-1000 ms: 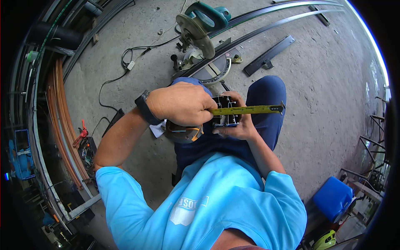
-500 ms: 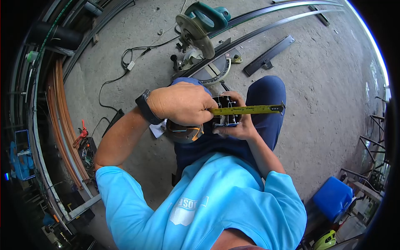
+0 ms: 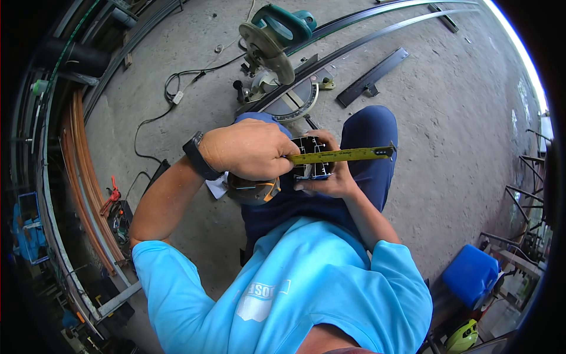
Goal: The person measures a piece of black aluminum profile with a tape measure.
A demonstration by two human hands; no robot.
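My left hand [image 3: 250,148], with a dark watch on its wrist, is closed on the yellow blade of a tape measure [image 3: 359,154]. The tape's dark case with orange trim [image 3: 253,190] shows just below that hand. The blade crosses the ends of a few dark metal profiles [image 3: 311,171] and sticks out to the right, its hooked tip above my right knee. My right hand [image 3: 337,177] wraps around those profiles from the right side, fingers behind and thumb in front. How far the profiles reach downward is hidden.
A green mitre saw [image 3: 277,65] stands on the concrete floor ahead, a long metal profile [image 3: 354,47] lying across its base. A short dark profile [image 3: 372,76] lies right of it. A cable [image 3: 141,124] and brown bars [image 3: 88,183] are left; a blue jerrycan [image 3: 470,276] is right.
The whole view has shifted slightly, with things sitting a little further left. Both hands keep their grip, and the tape blade tilts slightly more, its tip end higher.
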